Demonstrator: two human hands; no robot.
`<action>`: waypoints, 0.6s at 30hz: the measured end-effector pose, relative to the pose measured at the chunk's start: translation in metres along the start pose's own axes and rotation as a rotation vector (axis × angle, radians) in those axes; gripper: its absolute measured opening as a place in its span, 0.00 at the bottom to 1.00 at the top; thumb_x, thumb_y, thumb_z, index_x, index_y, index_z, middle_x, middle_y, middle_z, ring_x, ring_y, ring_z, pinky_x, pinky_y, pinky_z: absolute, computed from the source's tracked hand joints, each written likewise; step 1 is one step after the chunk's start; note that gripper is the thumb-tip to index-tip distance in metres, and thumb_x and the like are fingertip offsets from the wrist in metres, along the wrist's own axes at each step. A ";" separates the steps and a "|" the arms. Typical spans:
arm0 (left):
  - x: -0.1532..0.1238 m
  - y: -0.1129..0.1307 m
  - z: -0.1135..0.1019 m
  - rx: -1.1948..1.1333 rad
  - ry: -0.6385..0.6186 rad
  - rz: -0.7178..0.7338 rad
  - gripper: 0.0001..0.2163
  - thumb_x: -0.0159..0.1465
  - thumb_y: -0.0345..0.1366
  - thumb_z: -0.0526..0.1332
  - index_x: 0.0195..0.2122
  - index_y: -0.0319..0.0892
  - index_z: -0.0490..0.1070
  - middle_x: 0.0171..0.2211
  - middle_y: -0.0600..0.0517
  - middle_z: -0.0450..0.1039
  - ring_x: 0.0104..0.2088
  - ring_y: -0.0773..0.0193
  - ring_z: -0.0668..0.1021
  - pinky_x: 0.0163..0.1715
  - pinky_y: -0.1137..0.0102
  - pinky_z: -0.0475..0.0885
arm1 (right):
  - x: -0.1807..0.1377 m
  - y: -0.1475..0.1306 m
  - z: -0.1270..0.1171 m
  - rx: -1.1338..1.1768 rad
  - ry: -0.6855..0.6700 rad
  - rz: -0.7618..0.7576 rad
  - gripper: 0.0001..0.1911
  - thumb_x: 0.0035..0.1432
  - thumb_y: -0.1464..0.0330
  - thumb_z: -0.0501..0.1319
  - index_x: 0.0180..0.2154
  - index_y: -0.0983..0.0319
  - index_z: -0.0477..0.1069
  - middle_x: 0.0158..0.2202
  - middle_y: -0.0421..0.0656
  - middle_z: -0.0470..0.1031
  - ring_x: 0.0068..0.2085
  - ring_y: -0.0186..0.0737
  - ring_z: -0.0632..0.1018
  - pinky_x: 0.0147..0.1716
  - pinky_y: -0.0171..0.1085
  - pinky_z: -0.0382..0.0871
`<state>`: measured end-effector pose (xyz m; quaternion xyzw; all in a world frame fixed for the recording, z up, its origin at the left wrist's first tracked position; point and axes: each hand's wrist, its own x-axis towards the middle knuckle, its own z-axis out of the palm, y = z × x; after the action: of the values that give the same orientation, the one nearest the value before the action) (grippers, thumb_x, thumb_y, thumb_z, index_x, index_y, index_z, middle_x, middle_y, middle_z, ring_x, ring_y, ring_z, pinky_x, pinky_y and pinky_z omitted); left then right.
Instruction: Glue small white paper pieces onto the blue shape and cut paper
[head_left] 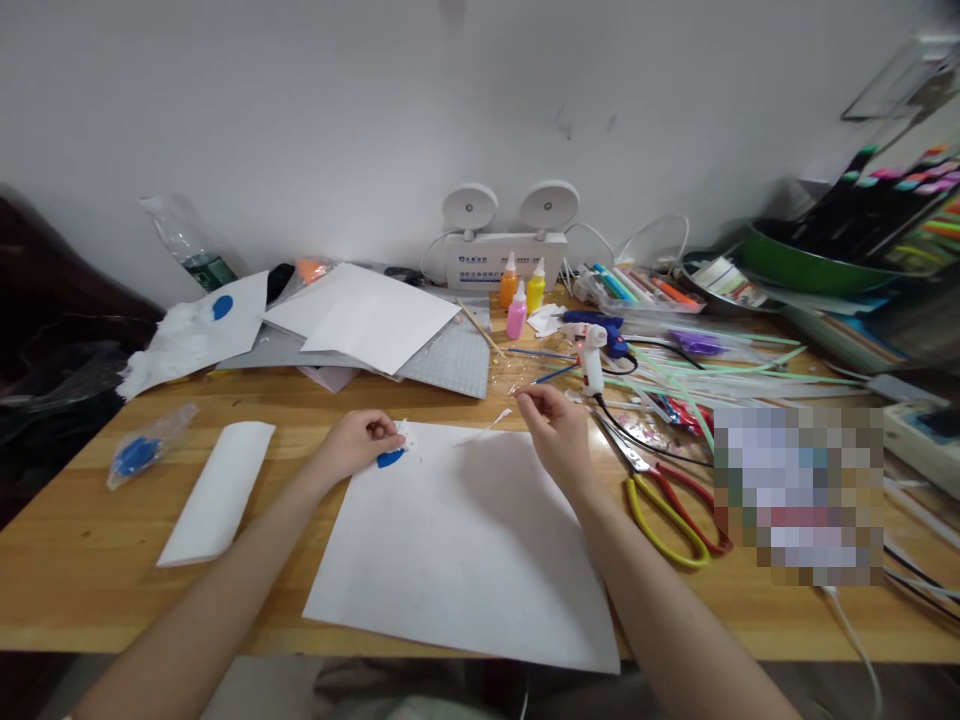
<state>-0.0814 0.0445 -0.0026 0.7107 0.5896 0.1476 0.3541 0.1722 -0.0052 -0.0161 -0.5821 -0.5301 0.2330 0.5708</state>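
Note:
A large white sheet of paper (465,540) lies on the wooden table in front of me. At its far left corner my left hand (360,443) rests with curled fingers, touching a small clump of crumbly white bits (406,432). A blue patch (390,458) shows just under those fingertips. My right hand (556,430) is raised above the sheet's far right corner, thumb and forefinger pinched together. Whatever is in that pinch is too small to name. A thin white strip (499,418) is close to the right fingertips, near the paper's far edge.
Red-and-yellow-handled scissors (667,510) and a white glue gun (592,360) lie to the right. Small paint bottles (516,312) stand behind. On the left are a folded white paper (217,495), a bag with blue material (139,455) and a white-tufted sheet (244,325).

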 end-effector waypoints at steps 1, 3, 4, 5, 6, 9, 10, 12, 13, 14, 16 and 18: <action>0.000 -0.001 0.000 -0.026 -0.012 0.001 0.13 0.47 0.46 0.60 0.23 0.40 0.68 0.19 0.55 0.62 0.21 0.69 0.64 0.20 0.74 0.57 | 0.000 0.000 0.000 -0.004 -0.001 0.001 0.07 0.51 0.69 0.54 0.27 0.63 0.69 0.22 0.39 0.68 0.25 0.34 0.68 0.25 0.32 0.61; 0.001 -0.002 -0.001 -0.044 -0.017 0.005 0.13 0.47 0.46 0.60 0.23 0.40 0.67 0.20 0.55 0.62 0.21 0.69 0.64 0.20 0.74 0.57 | 0.000 0.000 0.000 -0.014 -0.003 -0.001 0.07 0.52 0.69 0.54 0.28 0.64 0.69 0.22 0.39 0.68 0.25 0.34 0.68 0.25 0.32 0.61; 0.001 -0.003 -0.001 -0.036 -0.010 0.007 0.13 0.47 0.46 0.60 0.23 0.40 0.67 0.20 0.55 0.62 0.21 0.69 0.64 0.20 0.74 0.57 | 0.000 0.000 0.000 -0.019 -0.004 -0.003 0.07 0.52 0.69 0.54 0.28 0.64 0.69 0.22 0.39 0.68 0.25 0.34 0.68 0.25 0.32 0.61; 0.001 -0.003 0.000 -0.020 0.001 0.007 0.13 0.47 0.46 0.60 0.23 0.40 0.66 0.20 0.56 0.62 0.21 0.70 0.64 0.20 0.75 0.57 | 0.000 0.000 0.000 -0.025 -0.004 -0.005 0.07 0.52 0.69 0.54 0.28 0.64 0.69 0.22 0.40 0.68 0.25 0.34 0.68 0.25 0.32 0.61; 0.001 -0.003 0.000 0.000 0.014 0.006 0.13 0.47 0.46 0.60 0.23 0.40 0.66 0.20 0.56 0.61 0.21 0.70 0.63 0.19 0.75 0.56 | 0.000 0.000 0.000 -0.030 -0.003 -0.006 0.08 0.52 0.69 0.54 0.28 0.64 0.69 0.22 0.40 0.68 0.25 0.34 0.68 0.25 0.32 0.61; 0.000 -0.002 0.003 0.055 0.038 0.005 0.13 0.46 0.46 0.61 0.23 0.40 0.65 0.19 0.57 0.59 0.21 0.70 0.63 0.19 0.75 0.56 | 0.000 0.000 0.000 -0.045 -0.008 -0.009 0.08 0.52 0.69 0.54 0.28 0.64 0.69 0.23 0.40 0.68 0.25 0.34 0.69 0.26 0.32 0.61; 0.000 -0.002 0.004 0.071 0.045 0.006 0.13 0.46 0.46 0.61 0.23 0.40 0.65 0.19 0.57 0.59 0.21 0.70 0.63 0.19 0.75 0.56 | 0.000 0.000 0.000 -0.049 -0.009 -0.010 0.08 0.52 0.69 0.54 0.28 0.64 0.69 0.23 0.40 0.68 0.25 0.34 0.69 0.26 0.32 0.61; 0.001 -0.002 0.005 0.092 0.053 0.013 0.14 0.46 0.46 0.61 0.23 0.41 0.65 0.20 0.57 0.60 0.21 0.70 0.63 0.19 0.75 0.56 | 0.000 0.000 0.000 -0.048 -0.010 -0.012 0.08 0.52 0.69 0.54 0.28 0.64 0.69 0.22 0.40 0.68 0.25 0.34 0.69 0.25 0.32 0.61; 0.001 -0.002 0.005 0.094 0.053 0.015 0.14 0.46 0.47 0.61 0.23 0.41 0.65 0.20 0.57 0.61 0.21 0.70 0.64 0.19 0.75 0.56 | 0.000 0.000 0.000 -0.045 -0.010 -0.011 0.08 0.52 0.69 0.54 0.28 0.65 0.70 0.22 0.40 0.68 0.25 0.34 0.68 0.25 0.32 0.61; 0.001 -0.003 0.005 0.090 0.049 0.016 0.14 0.46 0.47 0.61 0.23 0.41 0.65 0.20 0.56 0.61 0.21 0.70 0.64 0.19 0.75 0.57 | 0.000 0.000 0.000 -0.041 -0.009 -0.009 0.07 0.52 0.69 0.54 0.28 0.65 0.70 0.22 0.40 0.68 0.25 0.33 0.68 0.25 0.32 0.61; 0.002 -0.004 0.005 0.061 0.028 0.013 0.14 0.48 0.47 0.60 0.24 0.40 0.65 0.20 0.56 0.62 0.22 0.70 0.64 0.20 0.75 0.57 | 0.000 -0.001 0.000 -0.040 -0.010 -0.008 0.07 0.52 0.70 0.54 0.28 0.65 0.70 0.22 0.40 0.68 0.25 0.33 0.68 0.25 0.31 0.61; 0.003 -0.005 0.004 0.031 0.013 0.008 0.14 0.48 0.47 0.59 0.24 0.40 0.65 0.20 0.56 0.61 0.21 0.70 0.63 0.20 0.75 0.57 | -0.001 -0.001 0.000 -0.050 -0.009 -0.013 0.07 0.52 0.70 0.54 0.28 0.65 0.70 0.22 0.40 0.68 0.24 0.33 0.68 0.24 0.31 0.60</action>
<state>-0.0819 0.0459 -0.0096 0.7173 0.5914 0.1445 0.3389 0.1720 -0.0064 -0.0153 -0.5917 -0.5420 0.2188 0.5552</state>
